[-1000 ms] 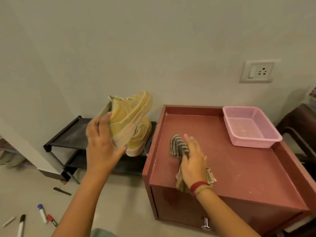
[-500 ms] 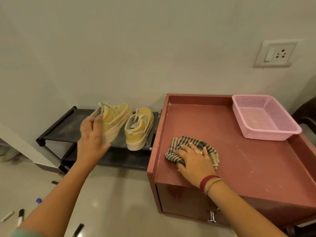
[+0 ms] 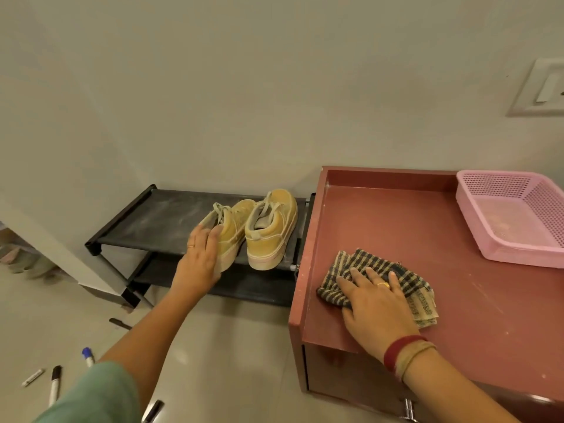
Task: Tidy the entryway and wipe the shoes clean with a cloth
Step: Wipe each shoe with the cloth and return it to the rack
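Markers lie on floor at left. Left hand grips left shoe, fingers curled round its heel, at rack's right end, touching second shoe. Right hand, fingers spread flat, presses cloth near cabinet's front-left corner; basket at back-right.

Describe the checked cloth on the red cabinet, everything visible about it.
The cloth is a woven rag, checked in dark and beige stripes, with a frayed-looking edge. It lies crumpled and partly folded near the front left corner of the red cabinet top, well clear of the pink basket. The right hand rests flat on it, fingers spread, covering its middle; it is pressed down, not lifted.
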The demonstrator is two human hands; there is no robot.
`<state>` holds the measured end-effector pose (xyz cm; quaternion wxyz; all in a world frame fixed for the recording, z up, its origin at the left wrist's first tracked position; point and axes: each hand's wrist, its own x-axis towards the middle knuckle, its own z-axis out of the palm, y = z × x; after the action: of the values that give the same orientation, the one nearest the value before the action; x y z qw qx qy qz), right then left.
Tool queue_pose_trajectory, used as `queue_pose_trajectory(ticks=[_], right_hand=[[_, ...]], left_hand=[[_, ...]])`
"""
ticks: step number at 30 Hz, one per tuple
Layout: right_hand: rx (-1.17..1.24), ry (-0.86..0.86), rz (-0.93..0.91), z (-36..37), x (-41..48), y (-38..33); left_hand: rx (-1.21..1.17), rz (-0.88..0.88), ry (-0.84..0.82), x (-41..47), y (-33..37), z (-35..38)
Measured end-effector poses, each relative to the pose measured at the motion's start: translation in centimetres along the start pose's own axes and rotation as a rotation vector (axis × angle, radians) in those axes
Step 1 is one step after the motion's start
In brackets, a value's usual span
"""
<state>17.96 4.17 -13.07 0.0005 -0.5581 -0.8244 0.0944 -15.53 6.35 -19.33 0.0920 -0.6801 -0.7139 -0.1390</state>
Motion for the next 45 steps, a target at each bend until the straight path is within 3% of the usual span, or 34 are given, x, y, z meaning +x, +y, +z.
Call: queue_pose_trajectory(ticks=[10,14,20,32,35,41,45], right_hand=[[0.037,0.001,-0.013,0.2,0.0,0.3],[0.034,-0.004,-0.009,0.3,0.1,0.2],[0.043,0.013,-0.013,0.5,0.3,0.3],[0.053,0.114,-0.012,0.6,-0.1,0.4],[0.070,0.105,-0.032,-0.2,-0.5,1.2],[-0.124,0.096,-0.190,-2.4,-1.9,4.1],[-0.092,-0.010,-0.183,-2.2,-2.9,6.4]], left_hand=[[-0.004,-0.009,0.046,2.5,-0.1,-1.9],[0.073,0.032,-0.035,4.2,0.6,-1.5],[-0.036,0.014,-0.191,3.3,-1.0,-1.1],[-0.051,-0.104,-0.116,2.9,1.7,-1.8],[-0.179,-0.138,-0.005,2.2,4.2,-4.4],[-0.375,-0.087,0.203,-0.1,11.1,-10.6],[-0.438,-0.045,0.203,-2.3,15.8,-12.8]])
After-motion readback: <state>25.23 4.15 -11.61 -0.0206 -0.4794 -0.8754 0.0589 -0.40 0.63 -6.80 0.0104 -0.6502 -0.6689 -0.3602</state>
